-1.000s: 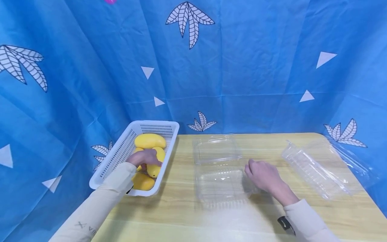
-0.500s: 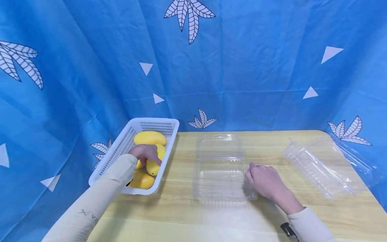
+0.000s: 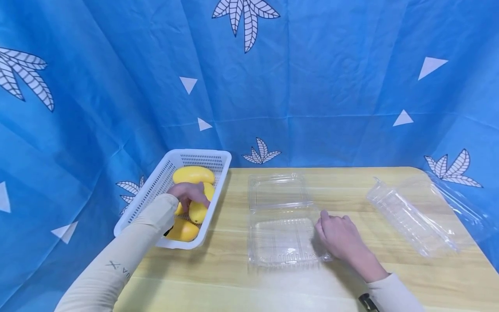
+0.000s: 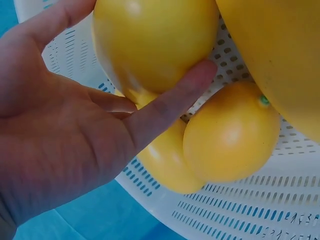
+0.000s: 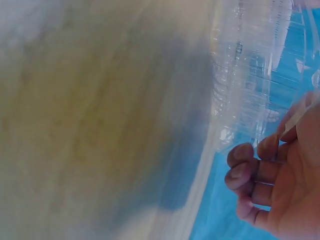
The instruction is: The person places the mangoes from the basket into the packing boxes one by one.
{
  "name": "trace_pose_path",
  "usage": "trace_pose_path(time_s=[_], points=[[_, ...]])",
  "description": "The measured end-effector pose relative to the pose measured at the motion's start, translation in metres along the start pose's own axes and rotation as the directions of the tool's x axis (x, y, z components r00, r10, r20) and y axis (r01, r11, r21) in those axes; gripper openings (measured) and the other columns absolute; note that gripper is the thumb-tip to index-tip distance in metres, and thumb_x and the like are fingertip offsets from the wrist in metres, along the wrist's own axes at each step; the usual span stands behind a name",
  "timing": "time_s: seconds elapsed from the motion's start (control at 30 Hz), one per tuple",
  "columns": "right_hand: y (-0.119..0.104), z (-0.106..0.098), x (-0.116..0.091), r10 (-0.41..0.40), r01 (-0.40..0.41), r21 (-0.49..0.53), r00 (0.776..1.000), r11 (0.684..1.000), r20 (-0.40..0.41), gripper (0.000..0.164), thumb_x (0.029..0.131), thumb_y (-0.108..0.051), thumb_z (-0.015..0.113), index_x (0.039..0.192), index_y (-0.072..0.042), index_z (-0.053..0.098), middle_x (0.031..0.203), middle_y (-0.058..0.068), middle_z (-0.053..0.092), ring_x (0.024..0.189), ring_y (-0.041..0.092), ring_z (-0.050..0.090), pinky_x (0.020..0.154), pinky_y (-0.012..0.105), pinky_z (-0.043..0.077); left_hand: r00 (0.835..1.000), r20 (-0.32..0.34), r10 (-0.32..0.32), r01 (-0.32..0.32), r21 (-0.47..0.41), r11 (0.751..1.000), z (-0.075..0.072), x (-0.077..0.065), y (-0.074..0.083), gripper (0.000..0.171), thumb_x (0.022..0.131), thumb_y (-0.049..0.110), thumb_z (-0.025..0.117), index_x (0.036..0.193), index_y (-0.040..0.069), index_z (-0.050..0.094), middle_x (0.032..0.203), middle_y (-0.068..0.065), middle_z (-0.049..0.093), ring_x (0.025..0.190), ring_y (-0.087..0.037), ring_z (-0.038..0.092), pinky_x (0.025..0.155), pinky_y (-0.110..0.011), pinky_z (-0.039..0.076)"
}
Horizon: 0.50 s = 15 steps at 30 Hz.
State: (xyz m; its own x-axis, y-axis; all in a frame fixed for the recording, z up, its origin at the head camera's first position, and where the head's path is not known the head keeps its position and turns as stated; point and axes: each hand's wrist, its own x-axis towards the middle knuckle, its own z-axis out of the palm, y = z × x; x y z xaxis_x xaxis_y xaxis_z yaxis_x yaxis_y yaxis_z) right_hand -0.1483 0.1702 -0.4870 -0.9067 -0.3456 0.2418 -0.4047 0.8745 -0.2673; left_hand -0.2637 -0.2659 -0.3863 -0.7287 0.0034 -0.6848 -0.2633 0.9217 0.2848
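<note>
The left hand (image 3: 187,193) grips a smooth yellow oval mango (image 4: 155,42), best lifted cleanly over the white plastic basket's rim (image 3: 196,152) (right hand (image 3: 338,234) pinching the clear plastic clamshell (image 3: 284,240)).

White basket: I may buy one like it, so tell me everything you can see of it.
The basket looks like plastic: white, rectangular, open-topped, with rounded corners, a smooth rim, rows of slots through its walls and holes in its floor. Dark marks like handwriting show on one wall in the left wrist view. It sits upright, slantwise, at the left end of the table. Yellow mangoes lie in it, and the left hand is inside, holding one; I can't tell whether it touches the basket.
</note>
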Motion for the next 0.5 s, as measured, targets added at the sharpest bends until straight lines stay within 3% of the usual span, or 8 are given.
trace_pose_path(time_s=[0.1, 0.23, 0.37, 0.5], points=[[0.000, 0.001, 0.000, 0.004, -0.004, 0.013, 1.000, 1.000, -0.016, 0.025, 0.102, -0.013, 0.048, 0.078, -0.015, 0.044, 0.057, -0.006, 0.037, 0.052, 0.014, 0.038, 0.061, 0.038, 0.044, 1.000, 0.008, -0.008, 0.008, -0.023, 1.000, 0.000, 0.000, 0.000, 0.101, 0.077, 0.036, 0.088, 0.150, -0.004, 0.030, 0.135, -0.028, 0.050, 0.117, -0.043, 0.058, 0.094, -0.053, 0.055], [-0.001, 0.002, 0.000, 0.005, -0.005, 0.018, 0.999, 1.000, -0.035, 0.026, 0.102, -0.013, 0.048, 0.077, -0.015, 0.045, 0.060, -0.005, 0.038, 0.056, 0.013, 0.040, 0.064, 0.039, 0.045, 0.999, 0.012, -0.037, 0.038, -0.072, 0.997, 0.002, 0.000, -0.002, 0.124, 0.080, 0.032, 0.086, 0.165, 0.011, -0.001, 0.161, -0.031, 0.020, 0.139, -0.049, 0.038, 0.102, -0.065, 0.045], [-0.001, 0.002, 0.000, 0.009, -0.008, 0.013, 0.999, 1.000, -0.044, 0.025, 0.101, -0.013, 0.049, 0.077, -0.015, 0.045, 0.062, -0.004, 0.039, 0.059, 0.015, 0.043, 0.065, 0.039, 0.045, 0.999, 0.000, -0.034, 0.034, -0.076, 0.997, 0.001, 0.000, -0.006, 0.121, 0.082, 0.032, 0.083, 0.165, 0.018, -0.004, 0.165, -0.030, 0.007, 0.145, -0.050, 0.027, 0.102, -0.070, 0.042], [-0.001, 0.003, -0.001, 0.020, -0.019, 0.012, 0.998, 1.000, -0.053, 0.026, 0.100, -0.013, 0.050, 0.075, -0.015, 0.044, 0.062, -0.003, 0.039, 0.060, 0.016, 0.042, 0.068, 0.041, 0.045, 0.999, 0.004, 0.040, -0.040, -0.056, 0.998, -0.005, 0.000, -0.010, 0.115, 0.083, 0.038, 0.080, 0.166, 0.026, 0.000, 0.165, -0.033, -0.008, 0.148, -0.053, 0.015, 0.098, -0.071, 0.044]])
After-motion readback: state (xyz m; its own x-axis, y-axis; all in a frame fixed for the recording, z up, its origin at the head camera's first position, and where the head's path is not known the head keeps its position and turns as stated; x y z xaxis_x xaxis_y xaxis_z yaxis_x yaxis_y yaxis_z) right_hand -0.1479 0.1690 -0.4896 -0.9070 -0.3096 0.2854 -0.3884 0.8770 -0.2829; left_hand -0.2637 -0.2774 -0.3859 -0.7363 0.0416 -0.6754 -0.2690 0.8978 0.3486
